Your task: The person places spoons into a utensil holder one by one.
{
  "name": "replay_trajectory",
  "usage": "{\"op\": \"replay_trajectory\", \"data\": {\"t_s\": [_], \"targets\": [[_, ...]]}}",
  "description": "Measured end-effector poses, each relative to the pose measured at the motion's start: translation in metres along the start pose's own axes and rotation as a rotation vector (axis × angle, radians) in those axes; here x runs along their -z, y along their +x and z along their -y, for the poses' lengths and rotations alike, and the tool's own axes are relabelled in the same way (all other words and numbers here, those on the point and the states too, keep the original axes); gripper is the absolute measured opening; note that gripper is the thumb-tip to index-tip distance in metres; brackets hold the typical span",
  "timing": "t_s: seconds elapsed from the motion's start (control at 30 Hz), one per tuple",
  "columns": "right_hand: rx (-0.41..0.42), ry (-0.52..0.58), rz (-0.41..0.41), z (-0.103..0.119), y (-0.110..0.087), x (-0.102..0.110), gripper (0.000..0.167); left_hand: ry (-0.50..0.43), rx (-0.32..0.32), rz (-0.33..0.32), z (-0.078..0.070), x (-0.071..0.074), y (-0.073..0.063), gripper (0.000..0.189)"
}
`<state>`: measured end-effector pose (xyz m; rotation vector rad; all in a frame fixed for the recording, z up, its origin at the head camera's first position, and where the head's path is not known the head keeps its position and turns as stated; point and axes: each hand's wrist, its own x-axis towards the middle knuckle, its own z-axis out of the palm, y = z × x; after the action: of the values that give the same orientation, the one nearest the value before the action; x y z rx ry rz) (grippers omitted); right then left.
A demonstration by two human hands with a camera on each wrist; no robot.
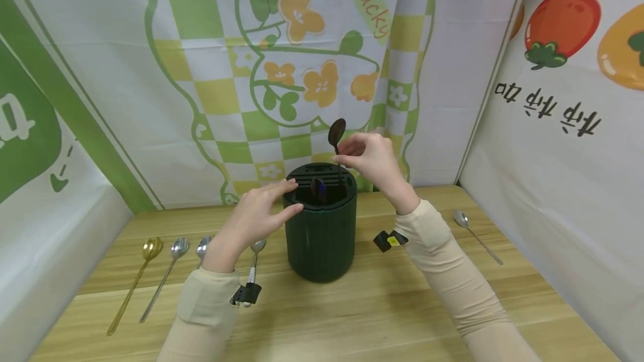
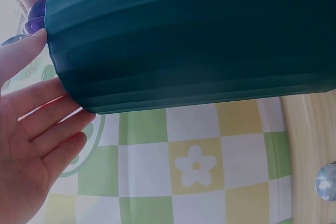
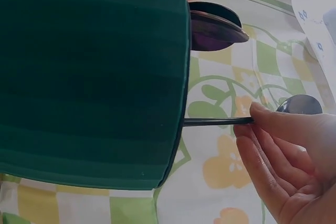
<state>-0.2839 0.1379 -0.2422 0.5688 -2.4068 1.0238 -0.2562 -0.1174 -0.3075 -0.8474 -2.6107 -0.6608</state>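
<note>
A dark green ribbed utensil holder [image 1: 321,244] stands upright on the wooden table. My right hand [image 1: 374,162] pinches a dark spoon [image 1: 336,132] by its handle, bowl up; the handle's lower end is inside the holder's top. In the right wrist view, thumb and fingertips grip that handle [image 3: 215,122]. Dark purplish spoon bowls [image 3: 218,27] stick out of the holder's opening beside it. My left hand [image 1: 259,211] rests its thumb and fingertips on the holder's left rim. The left wrist view shows these fingers [image 2: 50,114] extended against the rim.
Left of the holder lie a gold spoon [image 1: 152,248], a silver spoon [image 1: 179,248], another silver spoon [image 1: 203,247] partly behind my left wrist, and a spoon with a white-patterned handle [image 1: 252,272]. One small silver spoon [image 1: 460,218] lies at right. A patterned cloth [image 1: 271,127] hangs behind.
</note>
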Motion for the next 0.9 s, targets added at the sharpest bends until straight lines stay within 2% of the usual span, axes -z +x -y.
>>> {"op": "replay_trajectory", "data": {"t_s": [0.33,0.9], "targets": [[-0.036,-0.012,0.044,-0.003,-0.002,-0.003,0.023,0.002,-0.005,-0.009,0.0,0.0,0.0,0.055],[-0.041,-0.052,0.109,-0.011,-0.004,-0.01,0.019,-0.004,-0.008,-0.011,0.001,-0.001,0.0,0.055]]}}
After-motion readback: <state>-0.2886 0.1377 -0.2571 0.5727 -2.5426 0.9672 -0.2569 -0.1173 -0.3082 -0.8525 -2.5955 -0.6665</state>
